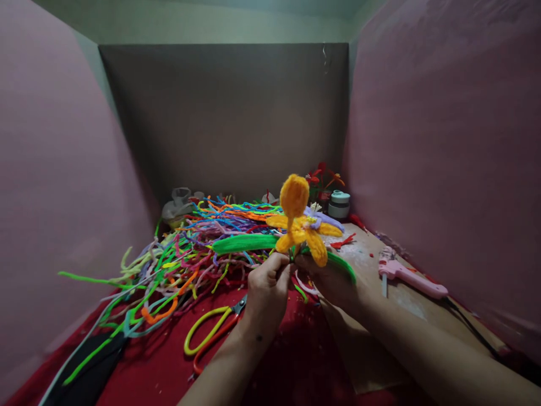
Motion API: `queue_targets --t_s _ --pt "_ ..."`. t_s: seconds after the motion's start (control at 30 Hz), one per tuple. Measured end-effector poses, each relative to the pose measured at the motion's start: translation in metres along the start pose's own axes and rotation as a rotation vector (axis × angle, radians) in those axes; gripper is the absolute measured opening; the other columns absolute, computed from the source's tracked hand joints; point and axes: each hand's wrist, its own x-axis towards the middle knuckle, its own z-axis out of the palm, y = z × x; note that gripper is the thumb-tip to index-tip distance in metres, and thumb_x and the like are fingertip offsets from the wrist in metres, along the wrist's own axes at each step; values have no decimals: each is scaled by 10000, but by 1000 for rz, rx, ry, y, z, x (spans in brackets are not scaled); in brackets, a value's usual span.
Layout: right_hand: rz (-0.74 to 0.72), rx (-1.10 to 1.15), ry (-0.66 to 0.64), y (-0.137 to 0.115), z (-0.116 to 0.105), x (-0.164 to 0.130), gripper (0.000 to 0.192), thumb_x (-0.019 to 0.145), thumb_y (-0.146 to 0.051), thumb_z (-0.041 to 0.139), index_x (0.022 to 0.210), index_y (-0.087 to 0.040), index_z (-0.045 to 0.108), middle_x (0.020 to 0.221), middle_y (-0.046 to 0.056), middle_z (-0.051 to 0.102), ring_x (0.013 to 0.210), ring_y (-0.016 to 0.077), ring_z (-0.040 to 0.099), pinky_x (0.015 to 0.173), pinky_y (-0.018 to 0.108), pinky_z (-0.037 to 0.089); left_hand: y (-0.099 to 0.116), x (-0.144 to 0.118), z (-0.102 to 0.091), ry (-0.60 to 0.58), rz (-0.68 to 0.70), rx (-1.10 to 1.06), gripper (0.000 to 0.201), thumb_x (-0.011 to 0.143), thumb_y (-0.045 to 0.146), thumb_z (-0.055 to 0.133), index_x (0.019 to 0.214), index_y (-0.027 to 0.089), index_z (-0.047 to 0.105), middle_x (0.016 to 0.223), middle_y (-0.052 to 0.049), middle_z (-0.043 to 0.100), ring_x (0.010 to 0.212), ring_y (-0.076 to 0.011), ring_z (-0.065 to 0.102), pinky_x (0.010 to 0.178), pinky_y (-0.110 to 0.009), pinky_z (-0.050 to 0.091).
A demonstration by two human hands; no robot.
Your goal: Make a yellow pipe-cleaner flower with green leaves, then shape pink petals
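Before me stands a pipe cleaner flower [301, 230] with fuzzy orange petals, one of them rising tall above the rest, and a lilac part behind its centre. Long green leaves [247, 243] stick out to both sides below it. My left hand [270, 282] pinches the flower's base just under the petals, thumb and fingers pressed together. My right hand [325, 276] is closed at the same spot from the other side; its fingertips are partly hidden behind the petals and the green leaf. The stem is mostly covered by my hands.
A tangled heap of colourful pipe cleaners [203, 242] spreads left and behind. Scissors [209, 332] with yellow and orange handles lie near my left wrist. A pink glue gun [414, 279] rests on brown board at right. Red flowers [323, 176] and a pale jar [339, 204] stand behind.
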Motion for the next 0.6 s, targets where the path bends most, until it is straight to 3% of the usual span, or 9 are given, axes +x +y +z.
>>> queue_targets --t_s 0.13,0.3,0.5,0.6 --pt "-17 -35 -82 -14 7 -3 133 724 -331 635 726 -198 643 661 5 566 629 136 497 556 259 408 -1 0 -2 29 65 63 130 790 198 521 679 171 582 577 16 580 512 -92 524 520 -185 406" --pt "-47 -15 -21 -27 16 -8 243 728 -440 590 734 -204 647 648 29 593 732 194 559 590 287 449 -1 -3 -1 95 172 150 144 782 178 511 662 174 592 528 15 565 479 -99 518 515 -198 403" --pt "-72 -207 22 -25 11 -11 179 735 -375 607 753 -201 645 698 25 617 791 203 567 661 303 466 3 -8 -2 22 40 197 172 781 230 518 642 196 614 497 9 559 483 -123 522 502 -215 406" --pt "-67 -163 31 -19 8 -9 165 756 -365 587 787 -218 653 721 30 629 809 204 573 691 319 475 4 -6 -2 9 -5 178 152 763 228 526 650 198 625 500 10 564 477 -124 516 479 -214 403"
